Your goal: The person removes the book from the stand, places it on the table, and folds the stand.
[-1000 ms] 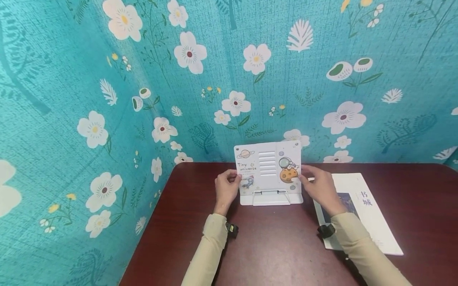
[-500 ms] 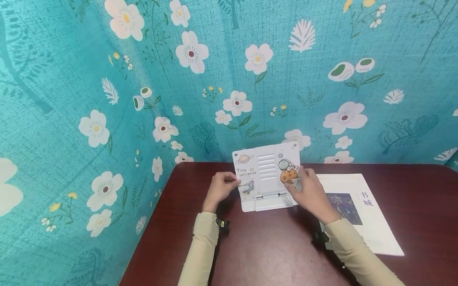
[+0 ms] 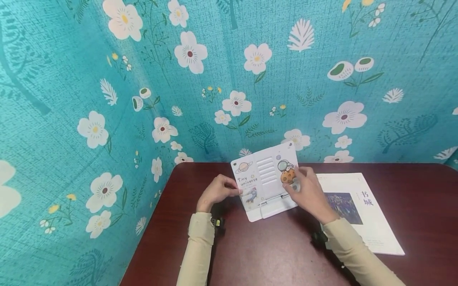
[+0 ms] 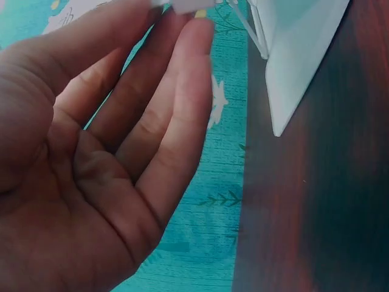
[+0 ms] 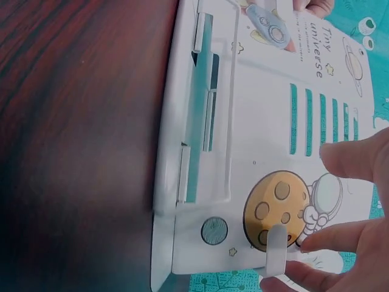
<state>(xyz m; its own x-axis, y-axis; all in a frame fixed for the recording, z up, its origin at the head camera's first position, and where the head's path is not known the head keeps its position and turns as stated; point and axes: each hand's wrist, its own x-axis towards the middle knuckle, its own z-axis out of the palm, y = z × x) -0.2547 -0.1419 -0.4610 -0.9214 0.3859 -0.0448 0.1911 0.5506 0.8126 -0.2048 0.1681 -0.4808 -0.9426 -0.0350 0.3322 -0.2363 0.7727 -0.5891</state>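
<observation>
Dark red wood makes up the table [image 3: 261,254]. Nearest are the left sleeve [image 3: 196,246] and the right sleeve [image 3: 358,250], both tan, with something black at each wrist. On the right, partly under the right arm, a thin white book [image 3: 383,230] lies flat, with a dark picture [image 3: 343,208] and big blue letters on its cover. A bit farther, the left hand [image 3: 217,191] pinches the left edge of a white book stand [image 3: 267,188], thumb in front. The right hand [image 3: 310,194] has its thumb and fingers wide apart at the stand's right side; I cannot tell if the thumb touches it. The stand is between the hands, near the table's far edge, leaning back and turned so its left side is nearer. It shows an orange moon [image 5: 273,210], a rocket [image 5: 270,27] and the words "Tiny universe". Thin white wire [image 5: 230,121] runs along its bottom. Farthest is a blue-green cloth wall [image 3: 214,39] with white flowers.
</observation>
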